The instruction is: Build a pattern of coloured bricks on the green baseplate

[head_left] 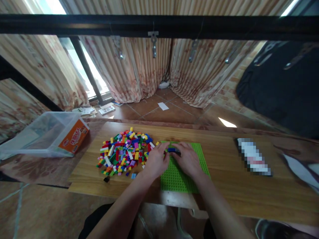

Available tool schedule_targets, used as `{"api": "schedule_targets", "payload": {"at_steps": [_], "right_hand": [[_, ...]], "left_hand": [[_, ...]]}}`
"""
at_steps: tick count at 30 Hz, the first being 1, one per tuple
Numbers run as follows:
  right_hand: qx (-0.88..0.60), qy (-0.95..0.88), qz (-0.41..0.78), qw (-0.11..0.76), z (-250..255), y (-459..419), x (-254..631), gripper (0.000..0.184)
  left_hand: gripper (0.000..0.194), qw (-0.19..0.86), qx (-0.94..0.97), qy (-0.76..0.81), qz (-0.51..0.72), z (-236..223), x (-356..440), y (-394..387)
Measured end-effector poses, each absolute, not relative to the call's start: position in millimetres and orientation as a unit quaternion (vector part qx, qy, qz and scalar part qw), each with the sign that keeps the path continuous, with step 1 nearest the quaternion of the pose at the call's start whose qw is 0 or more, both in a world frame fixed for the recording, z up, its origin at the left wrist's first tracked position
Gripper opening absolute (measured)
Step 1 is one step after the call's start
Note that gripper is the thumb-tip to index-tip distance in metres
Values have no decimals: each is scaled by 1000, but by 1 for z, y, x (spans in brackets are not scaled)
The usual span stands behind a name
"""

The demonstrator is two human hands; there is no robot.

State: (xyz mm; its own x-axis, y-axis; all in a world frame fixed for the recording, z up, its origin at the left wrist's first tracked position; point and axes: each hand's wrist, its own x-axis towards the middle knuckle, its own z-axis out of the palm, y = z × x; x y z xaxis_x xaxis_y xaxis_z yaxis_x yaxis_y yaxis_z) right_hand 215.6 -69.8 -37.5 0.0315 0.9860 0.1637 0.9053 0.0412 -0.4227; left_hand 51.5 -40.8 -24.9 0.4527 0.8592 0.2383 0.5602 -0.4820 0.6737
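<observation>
A bright green studded baseplate (180,181) lies on the wooden table in front of me. Over its far part, my right hand (188,158) has its thumb and fingers closed around the end of a dark blue toy brick (171,150). My left hand (157,160) is at the plate's upper left corner, its fingers curled and pressed together close to the blue brick's left end. What the left fingertips pinch is too small to make out. Just left of that hand spreads a pile of mixed coloured toy bricks (124,152).
A clear plastic bin (50,132) with an orange label lies on its side left of the table (221,186). A pixelated flat object (254,157) rests on the right side. A black brick (106,179) sits by the pile's near edge. A dark bar (159,26) with hanging clips crosses above.
</observation>
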Motion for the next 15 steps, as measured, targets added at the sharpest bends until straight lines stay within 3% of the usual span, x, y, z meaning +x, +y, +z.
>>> {"api": "schedule_targets", "payload": {"at_steps": [6,15], "right_hand": [[-680,-683,145,225,-44,-71,238,21],[-621,-682,213,322,-53,-63,253,25]], "left_hand": [[46,194,872,404,198,-36,68,-49],[45,85,914,385,97,-39,79,-63]]}}
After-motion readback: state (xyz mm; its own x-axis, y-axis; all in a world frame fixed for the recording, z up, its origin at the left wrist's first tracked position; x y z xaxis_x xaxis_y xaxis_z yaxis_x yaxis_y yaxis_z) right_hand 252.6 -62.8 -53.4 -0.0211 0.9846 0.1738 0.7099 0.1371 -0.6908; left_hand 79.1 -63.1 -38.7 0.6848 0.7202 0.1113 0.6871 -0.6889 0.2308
